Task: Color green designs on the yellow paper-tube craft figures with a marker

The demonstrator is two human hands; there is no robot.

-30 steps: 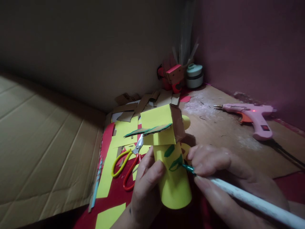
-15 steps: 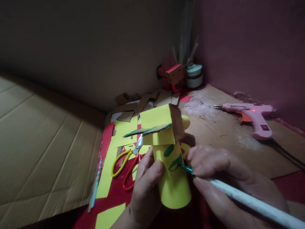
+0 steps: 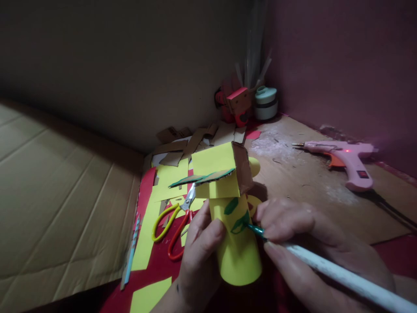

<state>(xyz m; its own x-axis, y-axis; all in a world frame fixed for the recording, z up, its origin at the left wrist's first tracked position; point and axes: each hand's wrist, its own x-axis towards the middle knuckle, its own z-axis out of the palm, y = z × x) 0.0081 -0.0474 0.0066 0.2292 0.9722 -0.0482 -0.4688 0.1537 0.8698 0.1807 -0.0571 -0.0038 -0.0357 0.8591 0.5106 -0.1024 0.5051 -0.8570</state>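
Observation:
My left hand (image 3: 203, 250) is wrapped round a yellow paper figure (image 3: 239, 261), its thumb across the front. The figure has a tube body and a box head of yellow paper and brown cardboard, with a green-edged flap sticking out to the left. Two green leaf-shaped marks show on the tube; the lower one is partly filled. My right hand (image 3: 312, 243) grips a white marker (image 3: 339, 265) with a green tip, which touches the lower mark. Scissors (image 3: 182, 217) with one yellow and one red handle lie open just left of the figure.
A pink glue gun (image 3: 345, 156) with a lit red light lies at right, its cord trailing to the edge. Yellow paper pieces (image 3: 143, 243), a blue pencil (image 3: 133, 252) and cardboard scraps (image 3: 172, 157) lie left and behind. At the back stand a red-and-brown box figure (image 3: 239, 104) and a lidded pot (image 3: 266, 104).
The marker's tip has shifted very slightly at the lower leaf mark, and more green fills it. My left hand and the figure have hardly moved.

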